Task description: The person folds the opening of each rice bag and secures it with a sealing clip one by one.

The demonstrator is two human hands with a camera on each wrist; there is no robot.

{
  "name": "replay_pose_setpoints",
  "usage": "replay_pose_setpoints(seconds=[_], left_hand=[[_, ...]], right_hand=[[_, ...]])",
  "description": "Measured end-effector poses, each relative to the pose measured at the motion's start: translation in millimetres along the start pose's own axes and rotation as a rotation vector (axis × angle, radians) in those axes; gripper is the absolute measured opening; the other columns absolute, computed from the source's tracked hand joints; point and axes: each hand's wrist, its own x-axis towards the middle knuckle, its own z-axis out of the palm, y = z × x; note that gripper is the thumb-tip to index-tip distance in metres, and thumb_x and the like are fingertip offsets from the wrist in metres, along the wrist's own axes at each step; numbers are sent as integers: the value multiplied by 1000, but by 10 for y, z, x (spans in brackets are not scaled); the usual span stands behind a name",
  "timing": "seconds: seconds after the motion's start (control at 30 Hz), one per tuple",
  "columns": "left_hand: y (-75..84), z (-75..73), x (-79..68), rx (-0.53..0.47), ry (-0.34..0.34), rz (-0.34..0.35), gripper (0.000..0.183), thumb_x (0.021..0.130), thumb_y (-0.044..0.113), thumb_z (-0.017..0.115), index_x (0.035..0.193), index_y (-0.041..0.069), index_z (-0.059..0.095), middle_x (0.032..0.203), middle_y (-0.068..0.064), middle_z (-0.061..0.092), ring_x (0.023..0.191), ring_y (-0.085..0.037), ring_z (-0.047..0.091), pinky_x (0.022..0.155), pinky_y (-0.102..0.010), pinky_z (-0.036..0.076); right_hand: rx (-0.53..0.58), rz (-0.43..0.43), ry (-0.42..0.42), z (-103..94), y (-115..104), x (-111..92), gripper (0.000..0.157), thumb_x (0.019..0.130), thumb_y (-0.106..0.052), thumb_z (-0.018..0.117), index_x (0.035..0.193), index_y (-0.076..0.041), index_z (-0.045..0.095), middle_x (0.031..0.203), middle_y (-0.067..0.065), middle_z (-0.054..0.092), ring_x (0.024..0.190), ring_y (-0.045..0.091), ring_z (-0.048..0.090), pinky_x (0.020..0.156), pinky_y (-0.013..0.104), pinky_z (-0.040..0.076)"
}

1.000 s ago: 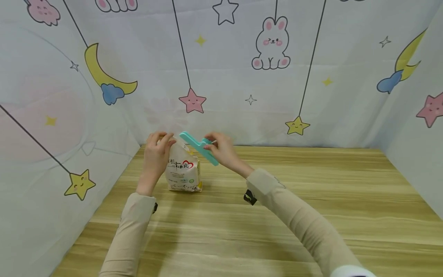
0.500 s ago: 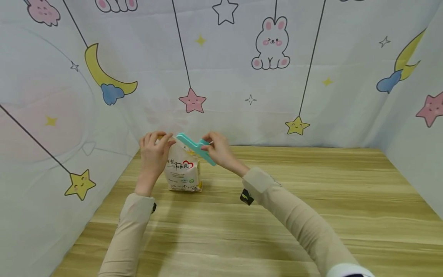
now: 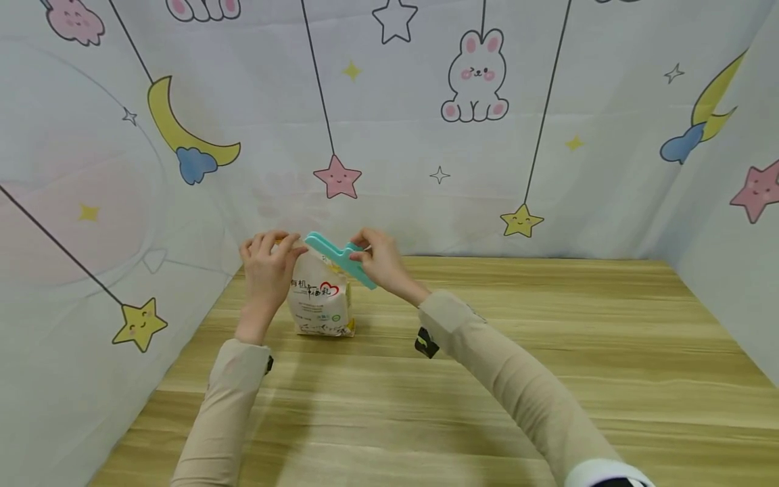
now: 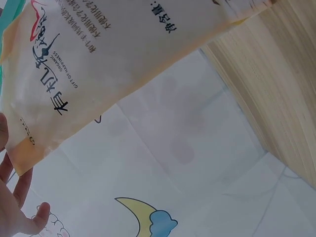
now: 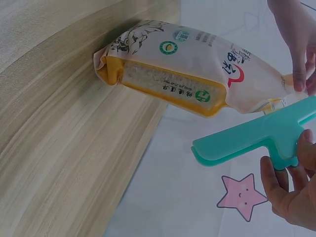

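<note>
A cream and yellow bag of rice stands on the table at the back left, its upper part slanting up to the left. Pale grains show through a side window of the bag in the right wrist view. My left hand pinches the bag's top left corner between thumb and fingers. A turquoise bag clip is held by its handle between thumb and fingers of my right hand. Its long bars lie aslant along the bag's top edge, overlapping it in the head view, one end near my left fingertips.
The wood-grain table stretches to the right and front of the bag. White curtains printed with stars, moons and rabbits rise behind the table and on both sides.
My right hand has moved slightly left with the bag clip, bringing the clip's upper end closer to my left hand. My left hand has shifted slightly left, still pinching the bag's corner.
</note>
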Motion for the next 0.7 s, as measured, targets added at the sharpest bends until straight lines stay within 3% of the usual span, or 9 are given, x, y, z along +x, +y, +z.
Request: replay_pose_setpoints(seconds=[0.7], left_hand=[[-10,-15,-15,11,21,-22,30,76,27,64,94,3,65,94,-17,61,87,-36,52,84,-55,28]], right_hand=[[2,9,32,93,-9,56,12,83,6,55,92,-1,58,92,15,61,77,26,64,65,23,52]])
